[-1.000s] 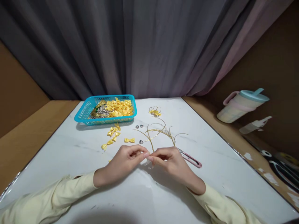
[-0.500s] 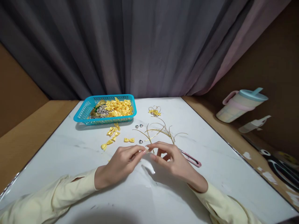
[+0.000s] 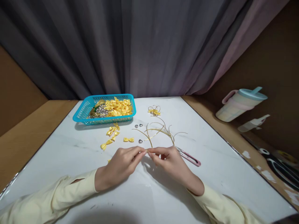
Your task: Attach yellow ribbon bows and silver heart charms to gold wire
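Note:
Near the middle of the white table, my left hand (image 3: 125, 160) is closed, thumb and forefinger pinched on a tiny yellowish piece mostly hidden by the fingertips. Right against it, my right hand (image 3: 169, 163) pinches at the same spot, its fingertips meeting those of the left. What the piece is, I cannot make out. Thin gold wires (image 3: 161, 130) lie fanned out just beyond the fingers. Beside my right hand is a pink-handled cutter (image 3: 190, 158), partly covered by that hand. A yellow satin bow (image 3: 128, 140) and a silver heart-shaped gem (image 3: 140, 141) lie in front of my left hand.
A blue basket (image 3: 80, 116) at the back left holds yellow bows, silver gems and gold wires. More yellow bows (image 3: 113, 132) lie before it. A wire-and-bow piece (image 3: 154, 111) sits at the back. On the right are a tumbler (image 3: 240, 105), a small bottle (image 3: 253, 123) and black-handled scissors (image 3: 280, 169).
My right hand's raised fingers have come down and closed into a pinch against my left fingertips. The white patch seen below the hands no longer shows. My left hand has hardly moved.

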`<action>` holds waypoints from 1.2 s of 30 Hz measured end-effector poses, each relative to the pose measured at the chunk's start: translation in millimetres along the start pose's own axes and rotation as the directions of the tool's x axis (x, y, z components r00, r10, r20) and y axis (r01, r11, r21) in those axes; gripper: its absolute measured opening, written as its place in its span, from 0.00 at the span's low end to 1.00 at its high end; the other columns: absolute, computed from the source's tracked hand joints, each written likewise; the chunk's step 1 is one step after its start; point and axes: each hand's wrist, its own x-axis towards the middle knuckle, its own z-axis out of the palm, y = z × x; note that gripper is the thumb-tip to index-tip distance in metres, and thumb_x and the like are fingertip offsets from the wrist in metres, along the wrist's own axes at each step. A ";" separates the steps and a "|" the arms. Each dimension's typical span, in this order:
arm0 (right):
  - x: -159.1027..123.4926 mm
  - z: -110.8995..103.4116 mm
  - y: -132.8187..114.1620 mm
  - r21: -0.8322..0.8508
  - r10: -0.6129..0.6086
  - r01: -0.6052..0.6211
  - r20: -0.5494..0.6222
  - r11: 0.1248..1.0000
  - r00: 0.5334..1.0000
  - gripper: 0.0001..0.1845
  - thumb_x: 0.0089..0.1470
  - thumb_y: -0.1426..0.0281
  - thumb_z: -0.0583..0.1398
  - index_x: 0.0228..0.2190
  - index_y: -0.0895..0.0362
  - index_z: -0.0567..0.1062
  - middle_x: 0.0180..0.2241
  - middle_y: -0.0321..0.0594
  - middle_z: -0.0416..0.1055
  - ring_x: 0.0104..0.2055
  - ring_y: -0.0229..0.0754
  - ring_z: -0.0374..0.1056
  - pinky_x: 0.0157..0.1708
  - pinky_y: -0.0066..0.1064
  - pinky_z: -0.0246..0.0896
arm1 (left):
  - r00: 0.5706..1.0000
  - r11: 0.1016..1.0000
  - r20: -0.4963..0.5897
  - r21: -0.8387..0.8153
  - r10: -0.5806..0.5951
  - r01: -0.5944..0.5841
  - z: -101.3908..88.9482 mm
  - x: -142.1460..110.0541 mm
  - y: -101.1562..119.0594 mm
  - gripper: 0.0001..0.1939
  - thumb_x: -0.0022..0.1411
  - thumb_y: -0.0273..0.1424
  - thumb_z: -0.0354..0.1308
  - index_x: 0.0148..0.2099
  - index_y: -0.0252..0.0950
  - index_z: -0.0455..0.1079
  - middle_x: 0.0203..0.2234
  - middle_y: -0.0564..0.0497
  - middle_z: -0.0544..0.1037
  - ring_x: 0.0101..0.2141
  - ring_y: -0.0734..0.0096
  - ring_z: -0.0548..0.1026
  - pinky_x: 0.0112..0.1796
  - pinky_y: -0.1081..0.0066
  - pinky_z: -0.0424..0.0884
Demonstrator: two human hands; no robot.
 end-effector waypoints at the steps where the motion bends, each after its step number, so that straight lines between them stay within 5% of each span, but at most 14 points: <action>1: -0.4 1.0 0.8 -0.010 -0.035 0.035 -0.013 0.999 0.999 0.13 0.53 0.73 0.55 0.35 0.55 0.80 0.20 0.34 0.74 0.19 0.33 0.61 0.23 0.24 0.57 | 1.000 1.000 0.005 -0.020 -0.018 0.018 -0.1 0.5 0.7 0.10 0.65 0.28 0.47 0.38 0.33 0.69 0.29 0.51 0.77 0.27 0.74 0.73 0.29 0.75 0.65; 6: -2.4 6.2 9.0 -0.225 -0.347 0.311 -0.144 0.923 0.927 0.11 0.55 0.74 0.54 0.34 0.56 0.77 0.46 0.43 0.72 0.31 0.39 0.66 0.34 0.32 0.64 | 0.962 0.954 0.103 -0.140 -0.252 0.265 -6.8 8.4 7.0 0.12 0.63 0.32 0.49 0.33 0.33 0.71 0.19 0.55 0.71 0.21 0.76 0.66 0.25 0.76 0.60; 10: -2.3 8.7 14.0 -0.375 -0.564 0.484 -0.138 0.791 0.814 0.11 0.56 0.76 0.53 0.37 0.58 0.74 0.48 0.45 0.70 0.33 0.40 0.61 0.34 0.34 0.63 | 0.907 0.876 0.196 -0.246 -0.374 0.414 -14.8 15.2 11.6 0.12 0.61 0.35 0.51 0.32 0.33 0.72 0.21 0.55 0.71 0.23 0.76 0.64 0.25 0.76 0.59; 20: -2.2 8.9 15.6 -0.386 -0.587 0.524 -0.057 0.759 0.808 0.12 0.57 0.78 0.52 0.39 0.59 0.73 0.40 0.45 0.74 0.37 0.43 0.60 0.36 0.37 0.58 | 0.876 0.823 0.253 -0.311 -0.410 0.475 -18.8 18.9 8.9 0.13 0.60 0.37 0.53 0.33 0.33 0.73 0.25 0.54 0.75 0.26 0.74 0.68 0.28 0.76 0.61; 24: -2.0 7.1 14.2 -0.319 -0.559 0.512 -0.072 0.798 0.826 0.12 0.57 0.79 0.52 0.38 0.59 0.74 0.38 0.44 0.74 0.36 0.42 0.61 0.35 0.36 0.57 | 0.912 0.905 0.213 -0.175 -0.349 0.387 -19.1 18.3 7.6 0.12 0.62 0.35 0.52 0.34 0.35 0.74 0.23 0.55 0.75 0.23 0.75 0.68 0.26 0.77 0.61; 29: -1.0 6.3 13.5 -0.286 -0.513 0.472 -0.090 0.834 0.854 0.12 0.57 0.77 0.52 0.36 0.58 0.74 0.37 0.43 0.74 0.35 0.41 0.62 0.35 0.35 0.58 | 0.989 0.990 0.101 0.102 -0.108 0.098 -18.4 11.8 5.3 0.12 0.66 0.32 0.47 0.41 0.35 0.71 0.33 0.50 0.78 0.33 0.70 0.75 0.34 0.73 0.68; 33: -1.5 8.2 12.6 -0.267 -0.484 0.445 -0.100 0.855 0.870 0.11 0.57 0.77 0.52 0.35 0.58 0.74 0.36 0.42 0.74 0.35 0.42 0.62 0.35 0.35 0.58 | 0.989 0.935 0.082 0.324 0.127 -0.147 -13.9 4.1 3.6 0.14 0.67 0.30 0.43 0.48 0.32 0.67 0.35 0.45 0.78 0.34 0.67 0.76 0.32 0.69 0.72; 36: -2.7 10.3 10.9 -0.266 -0.479 0.438 -0.112 0.859 0.871 0.11 0.56 0.78 0.53 0.34 0.59 0.74 0.36 0.42 0.74 0.34 0.42 0.62 0.34 0.35 0.58 | 0.955 0.802 0.142 0.520 0.259 -0.295 -10.2 0.1 7.4 0.14 0.66 0.24 0.42 0.50 0.27 0.65 0.27 0.46 0.76 0.27 0.65 0.74 0.26 0.67 0.70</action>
